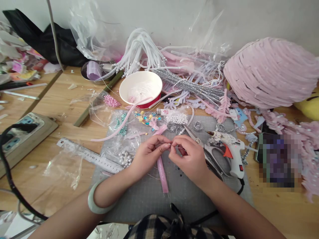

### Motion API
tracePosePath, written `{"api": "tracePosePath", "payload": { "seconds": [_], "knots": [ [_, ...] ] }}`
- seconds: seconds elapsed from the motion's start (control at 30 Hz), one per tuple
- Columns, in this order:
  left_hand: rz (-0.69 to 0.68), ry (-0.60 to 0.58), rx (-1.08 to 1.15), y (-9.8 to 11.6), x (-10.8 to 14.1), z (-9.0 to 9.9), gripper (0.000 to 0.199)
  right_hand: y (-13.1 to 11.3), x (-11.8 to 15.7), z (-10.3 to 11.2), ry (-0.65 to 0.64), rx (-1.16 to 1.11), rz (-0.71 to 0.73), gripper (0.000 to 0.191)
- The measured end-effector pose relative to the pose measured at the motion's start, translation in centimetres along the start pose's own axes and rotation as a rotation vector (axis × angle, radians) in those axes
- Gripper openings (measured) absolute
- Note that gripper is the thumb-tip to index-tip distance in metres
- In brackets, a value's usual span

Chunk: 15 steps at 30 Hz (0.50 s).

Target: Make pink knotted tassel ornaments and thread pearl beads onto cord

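My left hand (pixel 149 153) and my right hand (pixel 188 156) meet fingertip to fingertip above the grey cutting mat (pixel 199 205). Both are closed in a pinch around something tiny between them, too small to name. A thin thread trails below my left hand. Under the fingertips lies a pink strip (pixel 162 176), its middle partly hidden by my left hand. Scissors (pixel 214 154) and a white glue gun (pixel 236 157) lie right of my right hand. Gems (pixel 149 119) and white beads (pixel 176 118) sit just beyond my hands.
A white bowl (pixel 141 87) stands behind the mat, near pink and silver stems (pixel 191 84). At left are a steel ruler (pixel 89 156) and a power strip (pixel 27 132). A phone (pixel 260 149) and a large pink bundle (pixel 271 73) are at right.
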<state>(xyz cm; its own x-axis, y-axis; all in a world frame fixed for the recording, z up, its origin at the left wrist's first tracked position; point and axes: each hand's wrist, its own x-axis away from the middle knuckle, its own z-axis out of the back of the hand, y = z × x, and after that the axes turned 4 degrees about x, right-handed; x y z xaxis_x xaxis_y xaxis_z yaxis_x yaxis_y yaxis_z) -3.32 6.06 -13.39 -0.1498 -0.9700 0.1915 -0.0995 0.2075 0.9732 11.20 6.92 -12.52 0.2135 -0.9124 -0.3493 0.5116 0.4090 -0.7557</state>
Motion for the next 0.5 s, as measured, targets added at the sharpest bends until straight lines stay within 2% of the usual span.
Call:
{"api": "tracePosePath", "payload": {
  "seconds": [0.27,0.5],
  "knots": [
    [-0.004,-0.001,-0.015,0.06,-0.02,-0.06,0.012,0.17,-0.04,0.1,-0.029,-0.134,-0.126,0.011],
    [-0.013,0.013,-0.045,0.11,-0.05,-0.03,0.012,0.1,-0.1,-0.01,-0.026,-0.125,-0.121,0.012]
  ]
}}
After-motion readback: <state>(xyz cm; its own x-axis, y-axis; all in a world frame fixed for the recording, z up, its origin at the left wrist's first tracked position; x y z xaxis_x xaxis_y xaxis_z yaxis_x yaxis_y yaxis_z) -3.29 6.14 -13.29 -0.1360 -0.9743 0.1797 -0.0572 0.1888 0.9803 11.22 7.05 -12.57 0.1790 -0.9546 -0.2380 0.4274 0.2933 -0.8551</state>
